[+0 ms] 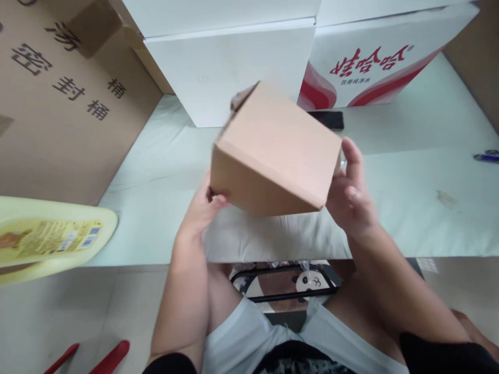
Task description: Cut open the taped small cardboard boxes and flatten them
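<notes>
A plain brown cardboard box [280, 143] is held up, tilted, over the pale green cloth between my two hands. My left hand [200, 205] grips its lower left corner, with the thumb on the near face and the other fingers hidden behind or under it. On the right side, my right hand [353, 192] supports the box, its fingers up against the right edge and partly hidden. A crumpled brown flap or paper [241, 97] sticks out at the box's upper left edge. The box is slightly blurred.
White cartons [230, 72] stand behind, one with red print [370, 67]. A large brown carton [58, 114] is at left, above a yellow-green container [58, 239]. A black phone-like object [329, 120] and pens [487, 156] lie on the cloth-covered table [413, 208].
</notes>
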### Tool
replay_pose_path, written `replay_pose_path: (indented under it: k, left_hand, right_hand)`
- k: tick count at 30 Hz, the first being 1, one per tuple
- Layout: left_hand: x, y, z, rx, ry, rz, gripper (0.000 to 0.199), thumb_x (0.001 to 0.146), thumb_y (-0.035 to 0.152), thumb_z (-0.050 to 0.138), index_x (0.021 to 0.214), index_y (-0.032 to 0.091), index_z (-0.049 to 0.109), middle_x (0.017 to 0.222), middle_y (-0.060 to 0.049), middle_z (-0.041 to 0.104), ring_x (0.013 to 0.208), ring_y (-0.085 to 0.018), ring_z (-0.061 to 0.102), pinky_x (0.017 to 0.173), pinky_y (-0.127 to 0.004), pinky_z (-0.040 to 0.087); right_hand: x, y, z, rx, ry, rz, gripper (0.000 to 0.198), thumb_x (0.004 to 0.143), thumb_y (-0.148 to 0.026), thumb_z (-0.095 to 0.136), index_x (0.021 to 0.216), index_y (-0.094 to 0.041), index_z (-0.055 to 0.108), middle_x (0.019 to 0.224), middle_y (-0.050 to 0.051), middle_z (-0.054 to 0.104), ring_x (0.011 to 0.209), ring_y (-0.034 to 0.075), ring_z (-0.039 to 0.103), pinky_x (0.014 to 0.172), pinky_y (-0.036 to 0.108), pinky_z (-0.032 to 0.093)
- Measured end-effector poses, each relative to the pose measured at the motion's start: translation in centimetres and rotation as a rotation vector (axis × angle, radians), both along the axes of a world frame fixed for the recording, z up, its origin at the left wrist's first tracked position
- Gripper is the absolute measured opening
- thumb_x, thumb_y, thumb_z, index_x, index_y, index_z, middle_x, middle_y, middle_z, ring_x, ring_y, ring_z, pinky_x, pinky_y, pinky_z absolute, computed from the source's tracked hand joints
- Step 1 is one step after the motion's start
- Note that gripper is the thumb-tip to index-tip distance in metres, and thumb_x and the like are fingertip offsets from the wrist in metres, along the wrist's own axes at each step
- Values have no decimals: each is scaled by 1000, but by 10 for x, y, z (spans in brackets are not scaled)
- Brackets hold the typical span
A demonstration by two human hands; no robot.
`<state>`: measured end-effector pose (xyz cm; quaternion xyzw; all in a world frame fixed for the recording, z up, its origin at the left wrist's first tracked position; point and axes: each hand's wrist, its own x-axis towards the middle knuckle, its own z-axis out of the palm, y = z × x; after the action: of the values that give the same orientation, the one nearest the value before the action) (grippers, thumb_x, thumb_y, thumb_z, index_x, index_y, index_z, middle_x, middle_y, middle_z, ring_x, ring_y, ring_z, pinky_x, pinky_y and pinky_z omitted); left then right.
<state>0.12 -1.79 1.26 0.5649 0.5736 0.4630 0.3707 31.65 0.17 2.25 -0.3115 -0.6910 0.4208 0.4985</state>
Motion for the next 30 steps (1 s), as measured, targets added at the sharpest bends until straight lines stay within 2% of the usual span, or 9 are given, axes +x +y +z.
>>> replay_pose_path:
  k: [3, 6, 10, 14, 17, 21, 23, 25, 30]
  left_hand:
    - [22, -5, 0, -428, -319, -95, 88, 63, 87, 76, 125, 25, 65, 102, -10, 73, 80, -26, 71, 56, -33, 60]
    - [42, -7, 3, -677, -428, -221, 85, 69, 92, 64, 119, 23, 70, 84, -8, 72, 61, -19, 63, 47, -29, 49]
    - [54, -10, 6, -868, -286, -446, 102, 65, 103, 48, 121, 22, 71, 88, -10, 75, 56, -20, 64, 42, -27, 31]
    - [49, -8, 5, -906, -12, -505, 86, 78, 94, 43, 106, 18, 74, 96, -13, 79, 52, -19, 65, 45, -27, 31]
    - [42, -3, 4, -741, 144, -318, 65, 82, 77, 59, 96, 15, 72, 81, -11, 76, 52, -19, 63, 49, -29, 40]
    - [38, -4, 9, -17, 145, 84, 45, 88, 56, 65, 115, 20, 67, 96, -8, 76, 81, -23, 72, 66, -33, 56]
    - [44, -8, 14, 368, 139, 31, 40, 94, 52, 59, 124, 25, 65, 120, -9, 73, 114, -26, 69, 92, -42, 59]
    - [52, -11, 17, 584, 245, -149, 41, 99, 51, 53, 131, 29, 64, 138, -7, 66, 137, -29, 57, 117, -52, 46]
    - [67, -12, 13, 639, 493, -328, 43, 105, 47, 41, 139, 27, 60, 146, -8, 59, 147, -28, 47, 128, -54, 33]
  right_hand:
    - [-3, -6, 9, 97, -142, -68, 77, 96, -69, 48, 162, -47, 14, 172, 1, 27, 154, 31, 40, 116, 54, 48]
    - [-3, -9, 11, 126, -208, -99, 80, 97, -64, 52, 163, -48, 10, 174, -2, 20, 160, 28, 29, 127, 51, 37]
    - [4, -6, 9, 23, -208, -123, 77, 97, -73, 39, 163, -42, 17, 173, -1, 24, 160, 27, 30, 126, 50, 39]
    - [13, 0, 6, -73, -230, -39, 73, 95, -72, 44, 159, -41, 31, 169, 1, 34, 152, 29, 42, 116, 48, 50]
    - [14, 2, 6, -170, -267, -38, 57, 95, -62, 56, 143, -33, 53, 157, 8, 46, 142, 28, 51, 106, 43, 57]
    - [7, 2, 7, -209, -221, -84, 41, 94, -58, 62, 125, -31, 66, 133, 8, 58, 126, 25, 59, 101, 42, 57]
    - [3, 2, 8, -165, -217, -102, 39, 95, -58, 60, 123, -32, 69, 131, 8, 60, 126, 25, 58, 101, 42, 57]
    - [0, 3, 8, -123, -215, -107, 40, 96, -59, 58, 122, -32, 71, 129, 9, 61, 127, 25, 58, 102, 43, 56]
    - [5, 10, 0, -145, -226, -176, 46, 100, -57, 47, 131, -30, 65, 129, 9, 64, 118, 24, 63, 108, 46, 52]
